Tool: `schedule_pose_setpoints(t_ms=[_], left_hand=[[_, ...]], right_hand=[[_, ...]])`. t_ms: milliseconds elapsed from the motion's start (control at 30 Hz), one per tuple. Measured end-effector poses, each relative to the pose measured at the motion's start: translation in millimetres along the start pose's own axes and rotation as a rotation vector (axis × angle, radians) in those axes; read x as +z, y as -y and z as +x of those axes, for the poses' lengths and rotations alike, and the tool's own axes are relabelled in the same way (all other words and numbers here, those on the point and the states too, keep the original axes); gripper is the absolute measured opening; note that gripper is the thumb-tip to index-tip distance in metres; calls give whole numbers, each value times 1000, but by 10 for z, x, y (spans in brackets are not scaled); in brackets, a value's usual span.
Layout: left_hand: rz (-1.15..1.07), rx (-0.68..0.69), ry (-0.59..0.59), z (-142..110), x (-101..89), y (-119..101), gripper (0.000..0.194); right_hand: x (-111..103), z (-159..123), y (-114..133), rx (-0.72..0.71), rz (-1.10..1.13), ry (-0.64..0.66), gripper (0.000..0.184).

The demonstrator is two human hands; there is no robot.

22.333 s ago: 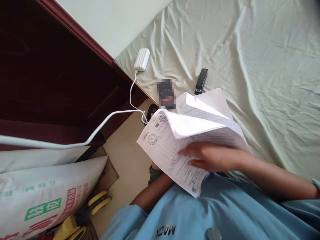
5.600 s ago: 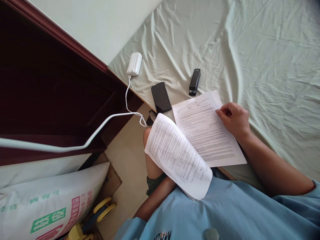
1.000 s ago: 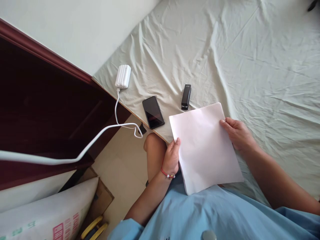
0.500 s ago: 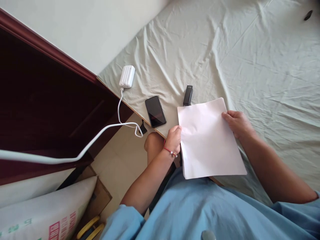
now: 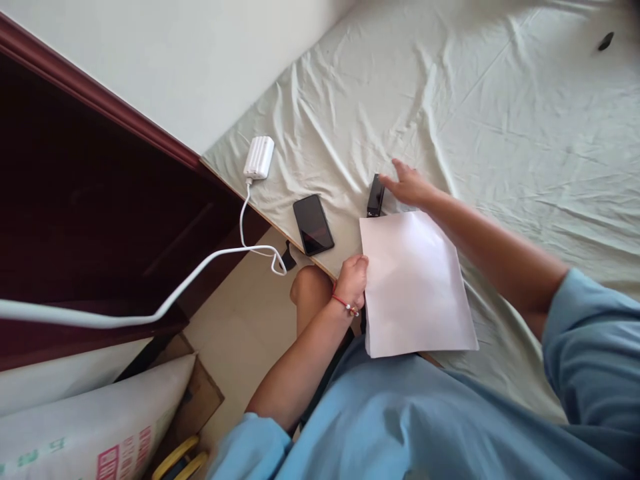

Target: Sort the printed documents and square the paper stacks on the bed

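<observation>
A stack of white paper sheets (image 5: 415,287) lies over the near edge of the cloth-covered surface, close to my body. My left hand (image 5: 353,279) is closed on the stack's left edge, thumb on top. Beyond the far edge of the paper stands a small black stapler (image 5: 376,195). My right hand (image 5: 407,185) is at the stapler's right side, fingers spread, with a fingertip at its upper end; it does not grip it. Left of the paper, a black smartphone (image 5: 313,225) lies face up.
A white power bank (image 5: 259,158) with a white cable (image 5: 200,270) sits at the left edge of the wrinkled pale cloth (image 5: 525,147). A small dark object (image 5: 605,41) lies far right. On the floor side are a printed white sack (image 5: 100,420) and yellow-rimmed rolls (image 5: 180,460).
My right hand has let go of the paper's right edge and moved left and away from me to the stapler. My left hand still holds the paper.
</observation>
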State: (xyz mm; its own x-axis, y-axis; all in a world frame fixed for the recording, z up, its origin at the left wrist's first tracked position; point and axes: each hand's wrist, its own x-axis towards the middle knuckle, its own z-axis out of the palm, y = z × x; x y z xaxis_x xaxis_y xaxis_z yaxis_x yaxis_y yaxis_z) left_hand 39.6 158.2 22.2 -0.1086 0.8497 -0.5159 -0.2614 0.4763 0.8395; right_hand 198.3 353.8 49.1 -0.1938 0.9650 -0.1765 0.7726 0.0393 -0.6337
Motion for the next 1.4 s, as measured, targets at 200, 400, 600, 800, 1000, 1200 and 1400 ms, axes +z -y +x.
schedule_pose_setpoints(t_ms=[200, 400, 600, 800, 1000, 1200, 1400], left_hand=[[-63, -54, 2, -44, 0, -53, 33], [-44, -42, -52, -104, 25, 4, 19], [-28, -36, -95, -206, 100, 10, 15], [34, 9, -97, -258, 98, 66, 16], [132, 28, -123, -219, 63, 184, 21], [175, 60, -116, -194, 61, 210, 25], [274, 93, -117, -267, -6, 232, 27]], right_hand=[[377, 125, 320, -117, -101, 130, 78], [474, 35, 355, -68, -160, 52, 70], [526, -75, 409, -90, -182, 82, 65], [558, -203, 480, -96, -203, 98, 63], [692, -307, 383, -189, -191, -13, 63], [723, -296, 392, -168, -171, -14, 62], [568, -309, 414, -159, -142, -90, 58]])
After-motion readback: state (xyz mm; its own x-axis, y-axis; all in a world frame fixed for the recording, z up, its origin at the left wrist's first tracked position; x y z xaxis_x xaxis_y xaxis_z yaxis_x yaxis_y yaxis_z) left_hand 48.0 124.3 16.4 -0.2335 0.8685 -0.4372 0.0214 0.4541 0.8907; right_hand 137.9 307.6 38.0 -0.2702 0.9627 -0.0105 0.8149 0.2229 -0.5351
